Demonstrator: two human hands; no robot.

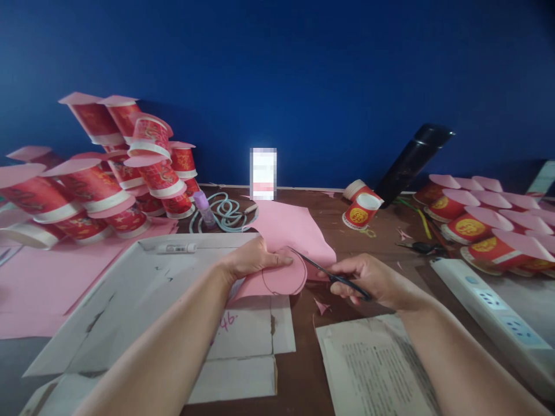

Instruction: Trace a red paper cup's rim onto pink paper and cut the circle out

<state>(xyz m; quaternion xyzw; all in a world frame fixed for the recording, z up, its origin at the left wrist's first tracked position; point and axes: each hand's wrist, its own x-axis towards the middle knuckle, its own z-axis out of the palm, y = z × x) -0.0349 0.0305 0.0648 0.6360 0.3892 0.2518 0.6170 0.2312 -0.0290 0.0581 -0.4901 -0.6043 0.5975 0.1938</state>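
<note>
My left hand (251,259) is closed on a sheet of pink paper (295,222), its thumb lying on top of the sheet. A dark circle outline is drawn on the part beside the thumb, and the paper's edge is cut round along its right side. My right hand (368,280) grips the black handles of a pair of scissors (319,267). The blades reach left to the paper at the upper right of the drawn circle. Under the paper and my left arm lies a flattened white cardboard sheet (130,300).
Red paper cups topped with pink paper (150,138) are stacked at left; more (472,225) stand at right. A black flask (411,162) leans on the blue wall. Nearby are a coiled cable (225,211), a glue stick (177,248), a power strip (489,306) and a printed sheet (368,364).
</note>
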